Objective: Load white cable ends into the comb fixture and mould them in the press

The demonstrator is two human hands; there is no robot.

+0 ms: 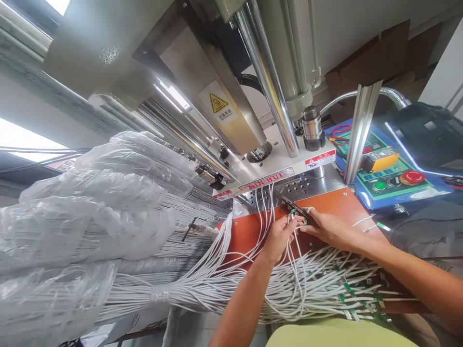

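My left hand [282, 237] pinches a white cable with a small green-and-metal connector [292, 212] at its end, just over the orange board [246, 233]. Close beside it on the right, my right hand [323, 226] has its fingers curled at a dark metal mold bar [297, 208]. The bar reaches toward the machine's perforated metal plate. White cables [302, 279] hang down from between the hands. Other thin white cables [262, 207] run under the machine's upper plate. The right fingertips are partly hidden.
A large bundle of white cables [213, 289] with green connector ends lies along the front. Plastic-wrapped cable bundles [90, 226] fill the left. The molding machine [267, 178] stands ahead, with a heat-warning label. A blue control box [392, 178] with a red button sits right.
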